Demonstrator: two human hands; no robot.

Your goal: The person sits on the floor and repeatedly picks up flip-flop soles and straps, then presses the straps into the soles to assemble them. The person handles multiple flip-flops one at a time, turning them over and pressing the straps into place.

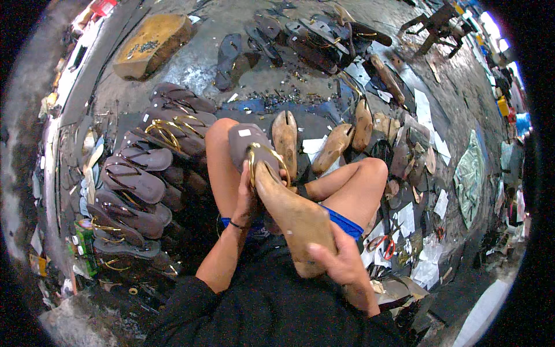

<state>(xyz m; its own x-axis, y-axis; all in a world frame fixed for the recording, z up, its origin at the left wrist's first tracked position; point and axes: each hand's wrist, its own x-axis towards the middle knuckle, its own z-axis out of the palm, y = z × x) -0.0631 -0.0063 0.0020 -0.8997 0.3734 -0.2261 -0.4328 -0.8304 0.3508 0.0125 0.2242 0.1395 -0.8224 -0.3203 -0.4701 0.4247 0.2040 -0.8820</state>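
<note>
Between my knees, my left hand (245, 199) is closed round a dark thong sandal (247, 139) with gold straps and a small white sticker near one end. My right hand (342, 255) grips the wide end of a wooden shoe last (296, 224). The last's narrow, split tip lies under the gold straps, against the sandal. Part of the left fingers is hidden behind the sandal. Just beyond stands another wooden last (285, 139), with a further wooden last (332, 149) lying to its right.
Stacked thong sandals (136, 182) crowd the left side. At the far side are a wooden block (153, 46), a heap of sandals (321, 40) and a dark metal stand (436, 26). Scissors (383, 247) with red handles and paper scraps lie at right, near a green cloth (469, 179).
</note>
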